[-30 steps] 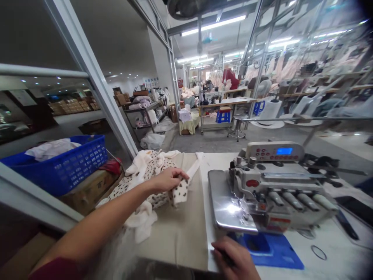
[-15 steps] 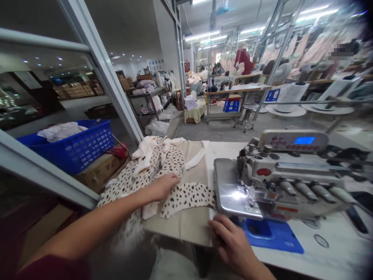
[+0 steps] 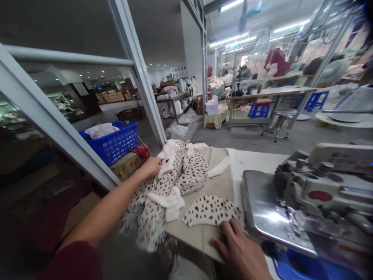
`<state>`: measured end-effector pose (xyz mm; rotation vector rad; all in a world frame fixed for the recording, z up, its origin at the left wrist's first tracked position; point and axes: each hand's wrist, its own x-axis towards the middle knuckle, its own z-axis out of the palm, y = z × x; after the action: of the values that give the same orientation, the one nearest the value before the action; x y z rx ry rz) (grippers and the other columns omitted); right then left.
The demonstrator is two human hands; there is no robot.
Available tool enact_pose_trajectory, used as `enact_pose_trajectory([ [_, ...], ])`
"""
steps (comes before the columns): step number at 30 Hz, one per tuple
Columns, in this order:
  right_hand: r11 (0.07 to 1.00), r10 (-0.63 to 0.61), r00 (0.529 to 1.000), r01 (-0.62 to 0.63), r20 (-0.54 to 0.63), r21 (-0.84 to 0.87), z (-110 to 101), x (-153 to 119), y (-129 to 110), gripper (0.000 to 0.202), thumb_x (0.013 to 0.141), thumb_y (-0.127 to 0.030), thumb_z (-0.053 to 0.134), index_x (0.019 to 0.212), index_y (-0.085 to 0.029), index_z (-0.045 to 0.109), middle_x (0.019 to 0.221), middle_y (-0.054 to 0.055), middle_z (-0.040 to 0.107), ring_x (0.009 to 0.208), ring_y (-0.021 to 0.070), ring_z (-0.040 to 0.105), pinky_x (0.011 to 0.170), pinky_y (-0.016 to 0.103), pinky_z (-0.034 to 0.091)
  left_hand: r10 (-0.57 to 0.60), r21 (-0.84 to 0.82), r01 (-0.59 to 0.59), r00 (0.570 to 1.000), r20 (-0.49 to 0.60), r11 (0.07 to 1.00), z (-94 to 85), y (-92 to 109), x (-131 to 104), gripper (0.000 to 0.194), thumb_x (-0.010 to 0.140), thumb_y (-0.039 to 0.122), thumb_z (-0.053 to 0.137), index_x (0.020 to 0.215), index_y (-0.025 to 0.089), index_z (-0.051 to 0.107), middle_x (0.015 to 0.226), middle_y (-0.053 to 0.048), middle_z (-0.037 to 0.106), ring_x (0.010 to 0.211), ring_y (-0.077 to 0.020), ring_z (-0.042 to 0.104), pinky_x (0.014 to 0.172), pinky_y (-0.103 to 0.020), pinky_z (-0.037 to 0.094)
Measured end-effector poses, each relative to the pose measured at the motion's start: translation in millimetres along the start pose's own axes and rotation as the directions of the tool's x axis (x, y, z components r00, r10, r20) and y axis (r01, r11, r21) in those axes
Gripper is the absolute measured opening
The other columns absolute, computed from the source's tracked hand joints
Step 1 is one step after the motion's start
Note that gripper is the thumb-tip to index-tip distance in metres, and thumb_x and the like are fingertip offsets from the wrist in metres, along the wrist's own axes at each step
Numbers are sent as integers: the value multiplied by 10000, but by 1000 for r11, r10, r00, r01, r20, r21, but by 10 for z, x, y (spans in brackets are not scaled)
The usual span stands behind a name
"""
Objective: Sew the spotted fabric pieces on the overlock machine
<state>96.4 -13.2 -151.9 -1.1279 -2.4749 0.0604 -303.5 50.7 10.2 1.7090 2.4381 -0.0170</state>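
Left hand (image 3: 152, 166) is now moved to the cloth pile (image 3: 193, 173); its grip I cannot tell. Right hand (image 3: 239, 245), loosely spread, touches a spotted piece (image 3: 210, 211).

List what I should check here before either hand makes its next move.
1. Curved cream fabric piece with dark spots lying flat on the beige work surface: ok.
2. Right hand touching that piece: ok, fingertips at its near edge.
3. Left hand gripping cloth at the dark-spotted cream fabric heap: cannot tell.
4. Heap wholly on the surface: not ok, part hangs over the near edge.
5. Long white cloth strip apart from the curved piece: ok.
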Motion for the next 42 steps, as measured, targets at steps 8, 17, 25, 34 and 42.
enact_pose_trajectory([
  [8, 962, -49, 980, 98, -192, 253, 61, -195, 190, 209, 963, -375, 495, 1088, -248, 604, 1084, 98, 696, 719, 175, 739, 543, 224, 583, -125, -85, 142, 976, 176, 986, 121, -272, 62, 309, 942, 368, 622, 1162, 152, 624, 1159, -75, 639, 995, -216, 644, 844, -396, 568],
  [17, 921, -19, 975, 103, -219, 377, -34, -130, 166, 222, 969, -402, 511, 930, -249, 667, 934, 70, 712, 684, 159, 710, 549, 201, 563, -217, -549, 152, 975, -55, 822, -199, -331, -155, 286, 873, 390, 665, 773, 124, 629, 654, 21, 595, 576, -118, 571, 536, -238, 457],
  [25, 914, -21, 991, 71, -129, 400, 8, -169, 170, 156, 972, -295, 497, 953, -233, 639, 943, 85, 694, 709, 171, 687, 595, 234, 557, 10, -898, -268, 959, -282, 348, -570, 582, -704, 516, 659, 257, 771, 1135, 174, 590, 922, -38, 688, 759, -155, 670, 695, -287, 553],
  [34, 921, -5, 998, 28, -60, 388, -71, -171, 148, 146, 954, -221, 470, 945, -215, 616, 929, 75, 663, 740, 175, 662, 637, 245, 531, -3, -932, -310, 949, -316, 186, -239, 1016, -1095, 790, 606, 160, 771, 1357, 148, 527, 1057, -84, 718, 935, -203, 688, 834, -316, 561],
  [42, 936, -2, 1000, 4, -7, 353, -106, -173, 149, 170, 958, -237, 468, 969, -213, 636, 972, 77, 670, 767, 181, 670, 631, 248, 533, -136, -110, 111, 958, -254, 988, 122, 70, -1458, 467, 799, 342, 619, 1235, 173, 637, 1048, -101, 671, 896, -260, 641, 874, -392, 509],
])
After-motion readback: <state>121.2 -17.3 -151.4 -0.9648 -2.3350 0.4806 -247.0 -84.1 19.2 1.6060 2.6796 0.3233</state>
